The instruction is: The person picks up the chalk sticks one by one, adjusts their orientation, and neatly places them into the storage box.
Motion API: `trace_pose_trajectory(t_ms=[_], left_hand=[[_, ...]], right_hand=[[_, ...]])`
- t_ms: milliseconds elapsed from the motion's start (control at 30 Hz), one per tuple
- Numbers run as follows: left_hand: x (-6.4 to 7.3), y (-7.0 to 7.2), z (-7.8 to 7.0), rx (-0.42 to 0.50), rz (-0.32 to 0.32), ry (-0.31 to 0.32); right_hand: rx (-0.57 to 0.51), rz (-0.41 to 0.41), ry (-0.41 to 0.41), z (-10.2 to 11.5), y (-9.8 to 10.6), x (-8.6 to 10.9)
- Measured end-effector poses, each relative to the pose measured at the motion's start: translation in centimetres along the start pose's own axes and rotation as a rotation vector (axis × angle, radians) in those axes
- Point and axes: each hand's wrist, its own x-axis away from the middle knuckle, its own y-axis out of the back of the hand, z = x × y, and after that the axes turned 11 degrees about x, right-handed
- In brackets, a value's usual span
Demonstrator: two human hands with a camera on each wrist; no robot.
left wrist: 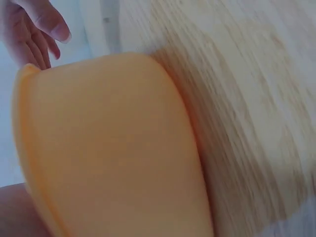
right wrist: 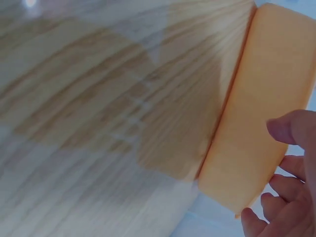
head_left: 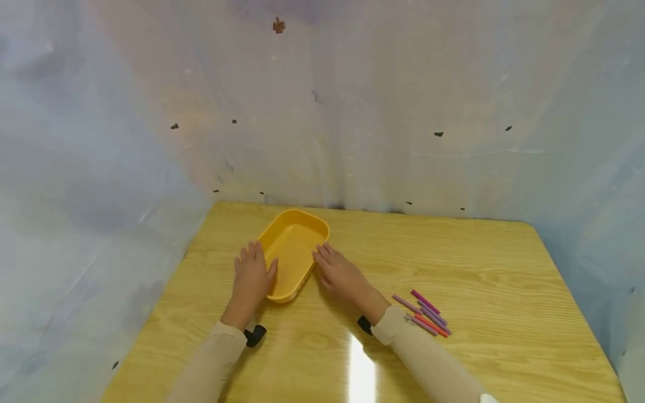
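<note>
A yellow-orange plastic tray (head_left: pixel 294 240) with rounded corners lies tilted to the view on the wooden table. My left hand (head_left: pixel 252 277) is at its left side, fingers spread by the rim, thumb pointing over the inside. By the right rim, my right hand (head_left: pixel 342 274) has its fingers lightly bent near the edge. In the left wrist view the tray's outer wall (left wrist: pixel 113 143) fills the middle, with the right hand (left wrist: pixel 37 29) beyond it. The right wrist view has the right hand (right wrist: pixel 291 182) beside the tray wall (right wrist: pixel 261 98); firm contact is hard to tell.
Several slim pink, purple and orange sticks (head_left: pixel 428 316) lie in a loose pile right of the right forearm. The wooden table (head_left: pixel 478 263) meets a pale sheet (head_left: pixel 378 112) hung behind and at the sides. A bright reflection shows near the front.
</note>
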Motion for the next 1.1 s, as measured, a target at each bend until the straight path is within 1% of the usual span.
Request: trace_pose_trajectory(t_ms=[100,200,300,400,567,700,767,833,933,1100], left_hand=[[0.2,-0.5,0.1,-0.019,-0.019,0.000],[0.1,-0.8,0.5,-0.046,-0.044,-0.032],[-0.4,-1.0,1.0,-0.058,-0.074,-0.077],[-1.1,-1.1,1.3,-0.054,-0.077,-0.103],[-1.8,-1.2,1.4,-0.038,-0.030,-0.097],[-2.3,-1.0,1.1,-0.027,0.028,-0.095],[-2.5,-0.9,1.0,-0.033,0.059,-0.100],[-2.6,-0.8,1.0,-0.033,0.076,-0.106],[-2.3,-0.6,1.1,-0.032,0.076,-0.121],[-2.1,-0.7,1.1,-0.013,0.057,-0.146]], right_hand=[[0.000,0.009,-0.006,0.4,-0.2,0.3],[-0.001,0.009,-0.014,0.7,-0.3,0.6],[0.015,-0.003,-0.030,1.0,-0.4,0.7],[0.027,-0.020,-0.057,1.3,-0.4,0.8],[0.045,-0.045,-0.092,1.7,-0.4,1.2],[0.027,-0.069,-0.137,2.0,-0.1,1.6],[0.012,-0.063,-0.162,2.3,0.0,1.9],[0.011,-0.063,-0.181,2.7,0.1,2.1],[0.016,-0.065,-0.184,3.4,0.1,2.5],[0.038,-0.101,-0.189,4.2,0.2,3.0]])
